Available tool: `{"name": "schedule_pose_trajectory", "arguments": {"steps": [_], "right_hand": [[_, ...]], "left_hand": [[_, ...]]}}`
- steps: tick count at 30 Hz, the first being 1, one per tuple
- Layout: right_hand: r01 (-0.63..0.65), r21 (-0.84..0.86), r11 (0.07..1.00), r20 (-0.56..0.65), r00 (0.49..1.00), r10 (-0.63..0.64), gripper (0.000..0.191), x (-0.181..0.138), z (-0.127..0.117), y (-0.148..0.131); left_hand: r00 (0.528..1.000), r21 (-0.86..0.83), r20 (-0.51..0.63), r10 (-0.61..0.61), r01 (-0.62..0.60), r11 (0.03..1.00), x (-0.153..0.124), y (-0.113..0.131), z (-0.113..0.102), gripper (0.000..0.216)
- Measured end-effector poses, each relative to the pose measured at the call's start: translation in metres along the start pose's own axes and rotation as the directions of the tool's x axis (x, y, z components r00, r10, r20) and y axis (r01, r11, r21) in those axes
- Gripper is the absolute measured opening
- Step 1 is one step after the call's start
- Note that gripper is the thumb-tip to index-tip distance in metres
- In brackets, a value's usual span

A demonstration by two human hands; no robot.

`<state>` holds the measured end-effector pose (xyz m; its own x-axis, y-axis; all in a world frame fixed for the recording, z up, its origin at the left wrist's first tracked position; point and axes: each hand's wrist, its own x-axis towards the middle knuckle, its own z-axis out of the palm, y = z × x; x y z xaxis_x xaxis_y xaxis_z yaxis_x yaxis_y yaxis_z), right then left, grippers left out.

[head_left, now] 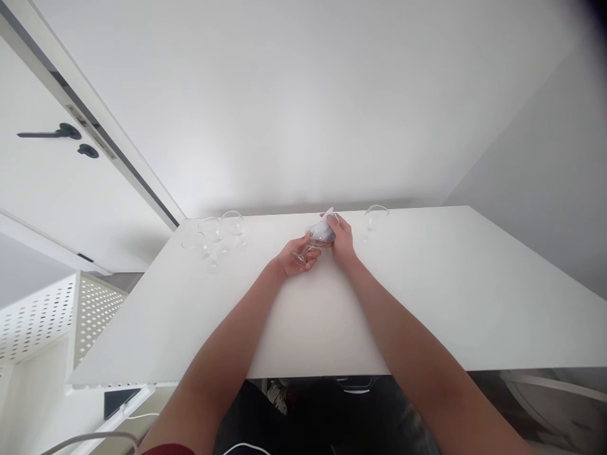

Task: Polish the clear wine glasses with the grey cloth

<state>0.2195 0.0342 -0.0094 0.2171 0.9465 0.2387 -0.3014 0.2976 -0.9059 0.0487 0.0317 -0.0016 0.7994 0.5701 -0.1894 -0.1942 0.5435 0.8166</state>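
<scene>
Over the middle of the white table (322, 322), my left hand (294, 256) is closed around the stem of a clear wine glass (300, 258). The glass is tilted, its foot toward the lower left and its bowl toward the upper right. My right hand (342, 239) grips a pale cloth (323, 229) that is bunched in and around the bowl. Cloth and fingers hide most of the bowl and its rim.
Several clear stemmed glasses (212, 230) stand close together at the table's back left. A single glass (377, 218) stands at the back right, near the wall (303, 114). A door with a dark handle (66, 131) is on the left, above a perforated white panel (97, 306).
</scene>
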Motion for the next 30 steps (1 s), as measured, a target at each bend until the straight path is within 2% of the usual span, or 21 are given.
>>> {"name": "schedule_pose_trajectory", "arguments": {"steps": [5,9,12,15,17,19,21,24,27,30], "right_hand": [[-0.036,0.005,0.999,0.055,0.998,0.036,0.041,0.000,-0.003,-0.002],[-0.031,0.123,0.992,-0.033,0.999,0.035,0.040,0.004,-0.003,0.003],[0.046,0.217,0.975,-0.156,0.988,-0.012,0.038,0.011,-0.005,0.008],[0.141,0.299,0.944,-0.250,0.966,-0.065,0.035,0.016,-0.007,0.010],[0.148,0.329,0.933,-0.228,0.971,-0.073,0.032,0.016,-0.007,0.008],[0.101,0.324,0.941,-0.145,0.988,-0.056,0.029,0.012,-0.004,0.004],[0.045,0.311,0.949,-0.056,0.998,-0.029,0.028,0.007,0.000,0.001],[0.001,0.334,0.943,0.028,1.000,-0.011,0.029,0.003,0.005,0.000],[-0.025,0.329,0.944,-0.010,0.999,0.030,0.033,0.005,0.005,0.005],[-0.041,0.298,0.954,-0.096,0.993,0.073,0.038,0.009,0.002,0.010]], "left_hand": [[1.000,0.040,-0.006,-0.004,0.004,0.999,-0.003,0.002,0.005,0.057],[0.999,0.026,-0.021,0.045,-0.044,0.999,-0.001,-0.001,0.004,0.053],[0.976,0.002,-0.087,0.197,-0.198,0.980,0.002,-0.004,0.001,0.043],[0.903,-0.029,-0.211,0.374,-0.388,0.921,0.004,-0.005,-0.002,0.039],[0.856,-0.040,-0.286,0.430,-0.459,0.887,0.004,-0.004,-0.002,0.040],[0.828,-0.039,-0.341,0.445,-0.486,0.873,0.003,-0.002,0.000,0.039],[0.815,-0.023,-0.368,0.447,-0.489,0.872,0.003,-0.002,0.003,0.039],[0.822,0.031,-0.352,0.449,-0.469,0.883,0.003,-0.003,0.006,0.039],[0.832,0.084,-0.321,0.452,-0.450,0.889,0.005,-0.004,0.006,0.040],[0.820,0.110,-0.327,0.470,-0.461,0.881,0.006,-0.005,0.006,0.042]]}}
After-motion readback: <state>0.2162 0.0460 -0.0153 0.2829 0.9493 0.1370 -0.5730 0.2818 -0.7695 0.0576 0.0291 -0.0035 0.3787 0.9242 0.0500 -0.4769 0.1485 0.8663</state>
